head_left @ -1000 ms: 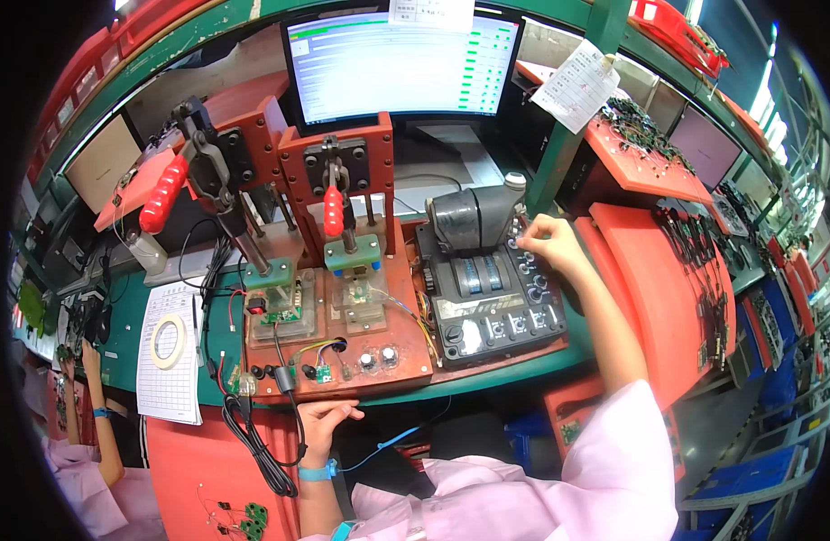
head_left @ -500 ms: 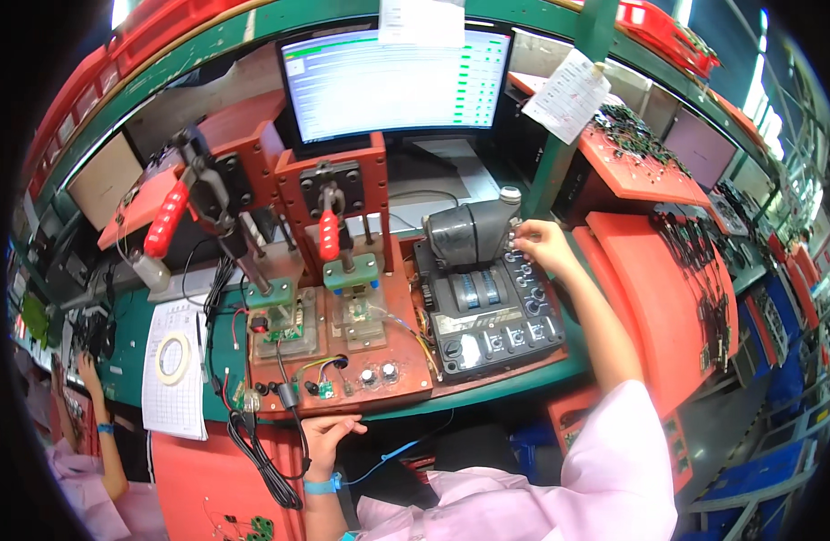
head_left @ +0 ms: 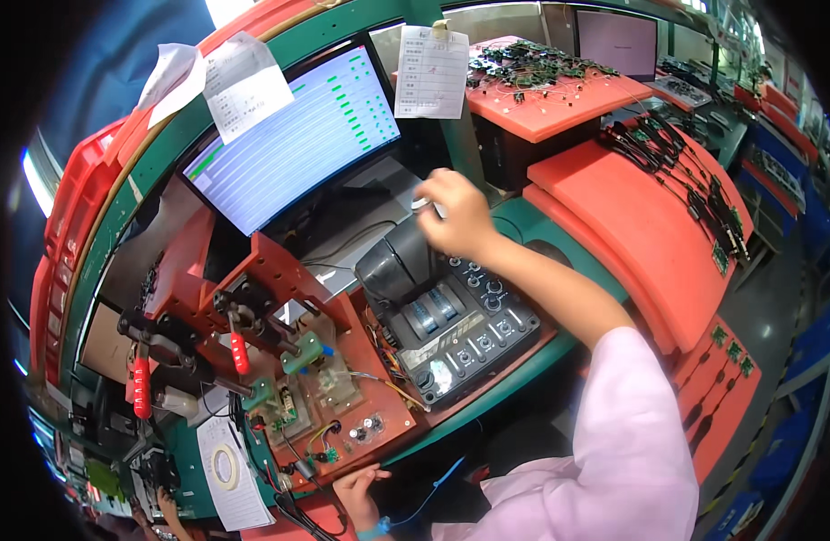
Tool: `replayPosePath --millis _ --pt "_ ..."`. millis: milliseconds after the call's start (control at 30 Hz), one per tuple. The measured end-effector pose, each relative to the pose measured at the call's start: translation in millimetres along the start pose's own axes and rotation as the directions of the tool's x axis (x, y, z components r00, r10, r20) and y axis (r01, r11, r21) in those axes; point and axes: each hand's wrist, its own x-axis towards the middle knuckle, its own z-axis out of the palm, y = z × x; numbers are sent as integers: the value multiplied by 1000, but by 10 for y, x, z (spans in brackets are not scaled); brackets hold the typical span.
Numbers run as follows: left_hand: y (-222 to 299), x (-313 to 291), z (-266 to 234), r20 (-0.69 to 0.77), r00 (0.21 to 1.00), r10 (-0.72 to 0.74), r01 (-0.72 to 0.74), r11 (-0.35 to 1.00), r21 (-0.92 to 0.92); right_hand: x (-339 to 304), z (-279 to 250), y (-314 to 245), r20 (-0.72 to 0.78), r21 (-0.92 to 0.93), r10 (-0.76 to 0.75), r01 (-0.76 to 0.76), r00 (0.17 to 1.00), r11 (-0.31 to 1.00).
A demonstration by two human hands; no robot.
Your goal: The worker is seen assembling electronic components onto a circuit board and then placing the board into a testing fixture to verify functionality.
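My right hand (head_left: pixel 456 215) is closed over the light knob (head_left: pixel 421 205) on top of a dark throttle handle (head_left: pixel 392 263); the fingers hide most of that knob. The handle belongs to a black control unit (head_left: pixel 481 350) with two ribbed wheels in the middle and several small knobs and switches along its right and front. Low at the red test fixture's front edge is my left hand (head_left: pixel 359 496), its fingers bent together with nothing visible in them. On the fixture (head_left: pixel 379 424), two toggle clamps with red handles (head_left: pixel 239 353) stand over small circuit boards.
A lit monitor (head_left: pixel 293 135) stands behind the fixture. Paper with a tape roll (head_left: pixel 225 467) lies at left. Red foam boards (head_left: pixel 604 243) at right carry black cables (head_left: pixel 681 171). A blue wrist strap cord (head_left: pixel 438 487) runs from my left wrist.
My right hand has gone from the small knobs at the unit's right side up to the handle's top knob. The view has turned and shifted right; my left hand stays near the fixture's front.
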Motion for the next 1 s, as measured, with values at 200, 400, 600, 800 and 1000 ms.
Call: replayPosePath --millis 200,400,600,800,1000 --pt "39 -27 43 -53 998 -21 19 999 -47 -11 543 -392 517 -32 -258 320 816 947" --pt "-25 -7 -9 -52 999 9 -12 999 -41 -90 112 -809 531 -31 -338 416 777 909" --pt "18 -25 91 -88 996 31 -36 998 -53 -432 -349 -1243 534 -458 -391 645 750 611" --pt "9 -39 28 -72 997 -23 18 998 -65 -347 92 -903 526 -333 -371 587 765 738" --pt "43 -2 51 -77 996 -42 35 995 -98 -97 441 -417 625 -153 -133 288 769 945"
